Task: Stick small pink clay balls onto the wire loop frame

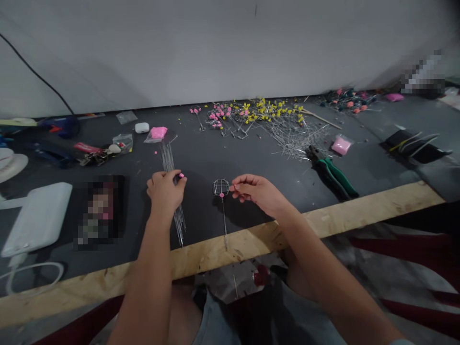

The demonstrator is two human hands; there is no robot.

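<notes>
Plain grey wall [215, 48]; dark table [377, 163], pale wooden edge.

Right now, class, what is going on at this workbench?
A person sits at a dark table. The left hand rests on a bundle of thin wires, pinching a pink bead. The right hand holds a small wire cage on a stem. Finished pink and yellow pieces lie beyond, green pliers to the right.

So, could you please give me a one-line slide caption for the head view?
Left hand on a wire bundle; right hand beside a small wire cage.
</notes>
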